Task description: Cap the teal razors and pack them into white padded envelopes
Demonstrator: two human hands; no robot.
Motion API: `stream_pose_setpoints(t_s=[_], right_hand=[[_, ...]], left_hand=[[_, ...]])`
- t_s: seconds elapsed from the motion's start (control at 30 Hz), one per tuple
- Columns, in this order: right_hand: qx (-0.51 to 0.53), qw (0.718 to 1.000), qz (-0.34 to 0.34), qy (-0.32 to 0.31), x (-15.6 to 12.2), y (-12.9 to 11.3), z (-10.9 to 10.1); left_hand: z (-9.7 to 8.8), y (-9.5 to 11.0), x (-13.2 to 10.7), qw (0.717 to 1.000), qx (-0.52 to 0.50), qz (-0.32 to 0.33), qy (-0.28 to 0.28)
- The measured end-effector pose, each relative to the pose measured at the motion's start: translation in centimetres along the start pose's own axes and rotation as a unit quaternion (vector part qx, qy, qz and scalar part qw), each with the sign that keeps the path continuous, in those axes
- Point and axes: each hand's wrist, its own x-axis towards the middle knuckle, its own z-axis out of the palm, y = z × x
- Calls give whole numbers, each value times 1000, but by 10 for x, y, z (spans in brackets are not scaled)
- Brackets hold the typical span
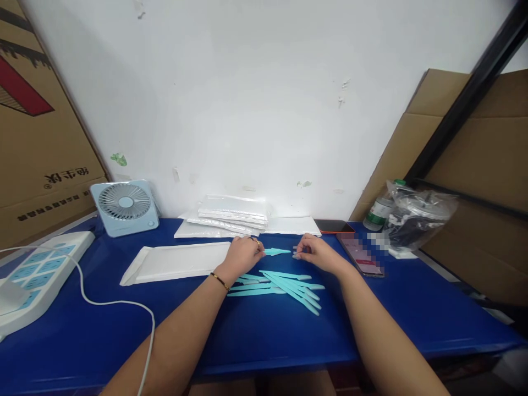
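My left hand (pixel 244 254) is closed around one end of a light blue plastic knife (pixel 277 252), whose pointed tip sticks out to the right. My right hand (pixel 317 252) is curled a little to the right of that tip, its fingertips pinched together on something small I cannot make out. Just in front of both hands lies a loose heap of several more light blue plastic knives (pixel 284 286) on the blue table (pixel 256 335). A flat white pouch (pixel 175 263) lies to the left of my left hand.
A stack of white pouches (pixel 233 215) sits by the wall. A small blue fan (pixel 124 207) and a white power strip (pixel 39 272) with cable are at left. Two phones (pixel 361 254), a bottle and a plastic bag (pixel 414 217) are at right; cardboard boxes stand on both sides.
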Motion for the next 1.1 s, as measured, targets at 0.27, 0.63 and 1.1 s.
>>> stream_pose_setpoints(t_s=[0.27,0.63,1.1], right_hand=[[13,993,1,-117,-10,-3,-12],[6,996,-30,-86,-5,-18,8],[-16,990,22,-138,-17,0,-21]], left_hand=[[2,-21,0,998,-49,-32,7],[2,19,-7,994,-36,93,-35],[4,-10,-1,998,-63,-1,21]])
